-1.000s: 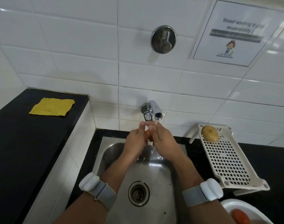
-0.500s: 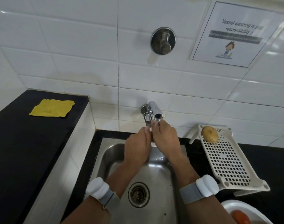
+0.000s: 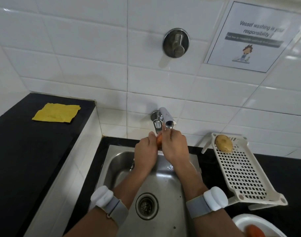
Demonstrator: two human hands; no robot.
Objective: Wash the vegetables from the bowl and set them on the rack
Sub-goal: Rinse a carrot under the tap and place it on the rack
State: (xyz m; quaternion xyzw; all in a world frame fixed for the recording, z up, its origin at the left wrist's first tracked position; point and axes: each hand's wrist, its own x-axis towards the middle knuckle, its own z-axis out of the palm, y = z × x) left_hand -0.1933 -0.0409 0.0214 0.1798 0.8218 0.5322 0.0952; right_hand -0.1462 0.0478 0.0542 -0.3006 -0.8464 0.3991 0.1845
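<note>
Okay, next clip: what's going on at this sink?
A person is washing an orange vegetable under the tap, holding it between the left hand and right hand over the steel sink. One potato already lies at the far end of the white rack on the right. Another orange-red vegetable waits in the white bowl at bottom right.

both hands hold an orange vegetable (image 3: 159,141) under the tap (image 3: 166,118), over the sink (image 3: 122,161): the left hand (image 3: 145,155) and the right hand (image 3: 174,147) close around it from either side. a potato (image 3: 223,143) lies at the far end of the white rack (image 3: 243,170) right of the sink. a white bowl (image 3: 240,223) with another orange vegetable (image 3: 255,231) sits at the lower right. a yellow cloth (image 3: 56,112) lies on the black counter (image 3: 26,151).
</note>
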